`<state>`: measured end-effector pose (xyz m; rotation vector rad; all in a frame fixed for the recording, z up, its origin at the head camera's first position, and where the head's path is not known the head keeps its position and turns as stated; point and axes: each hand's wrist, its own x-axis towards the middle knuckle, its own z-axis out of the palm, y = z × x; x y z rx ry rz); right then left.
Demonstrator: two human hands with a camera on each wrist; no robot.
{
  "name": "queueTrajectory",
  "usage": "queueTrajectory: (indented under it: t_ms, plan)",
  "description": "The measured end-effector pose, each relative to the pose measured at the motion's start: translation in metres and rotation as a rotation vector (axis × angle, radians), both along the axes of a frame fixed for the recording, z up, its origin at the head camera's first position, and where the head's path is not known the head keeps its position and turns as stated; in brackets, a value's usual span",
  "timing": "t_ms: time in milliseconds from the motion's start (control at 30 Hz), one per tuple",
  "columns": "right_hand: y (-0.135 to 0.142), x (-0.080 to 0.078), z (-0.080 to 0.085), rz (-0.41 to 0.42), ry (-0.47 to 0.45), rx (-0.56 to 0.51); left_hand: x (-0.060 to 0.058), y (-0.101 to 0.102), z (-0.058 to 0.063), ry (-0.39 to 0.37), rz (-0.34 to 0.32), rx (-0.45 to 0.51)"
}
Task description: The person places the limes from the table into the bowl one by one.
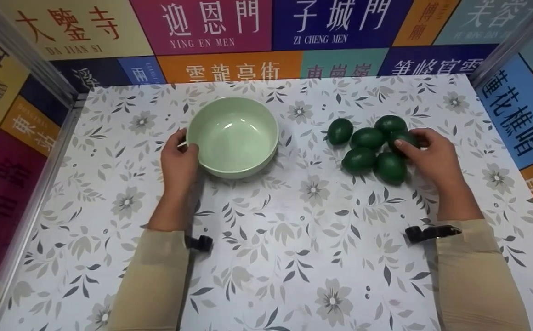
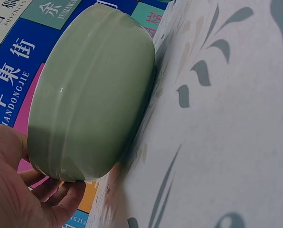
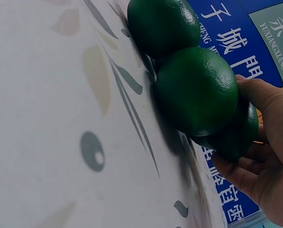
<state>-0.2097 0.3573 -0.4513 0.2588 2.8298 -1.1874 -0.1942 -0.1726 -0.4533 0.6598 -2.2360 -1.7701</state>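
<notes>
A light green bowl (image 1: 236, 138) stands upright on the table, and nothing shows inside it. My left hand (image 1: 179, 161) grips its left side, the thumb at the rim and the fingers against the outer wall. In the left wrist view the bowl's outside (image 2: 94, 90) shows, with fingertips near its lower part. On the right, several glossy, dark green oval fruits (image 1: 358, 159) lie in a close cluster. My right hand (image 1: 436, 156) holds the rightmost fruit (image 1: 403, 139) between thumb and fingers. In the right wrist view, a nearer fruit (image 3: 198, 92) partly hides the held one (image 3: 241, 128).
A floral-patterned cloth (image 1: 252, 239) covers the table. Panels with printed writing (image 1: 229, 27) stand along the back and both sides. A dark strap with a small device (image 1: 197, 242) is on the left wrist, and a similar strap (image 1: 432, 233) is on the right.
</notes>
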Motion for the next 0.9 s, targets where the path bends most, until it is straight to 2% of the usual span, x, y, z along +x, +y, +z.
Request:
queueTrajectory:
  t_ms: [500,733,900]
  plan:
    - [-0.0022,0.0019,0.0056,-0.006,0.047,0.003,0.0010,-0.0010,0.0000,-0.017,-0.002,0.027]
    - [-0.0045,0.0022,0.0078,-0.012,0.051,0.001,0.0007,0.0012,0.0008,-0.019,0.015,0.101]
    - [-0.0051,0.0033,0.0072,-0.017,0.071,0.003,0.0002,0.0020,0.0008,-0.020,0.018,0.097]
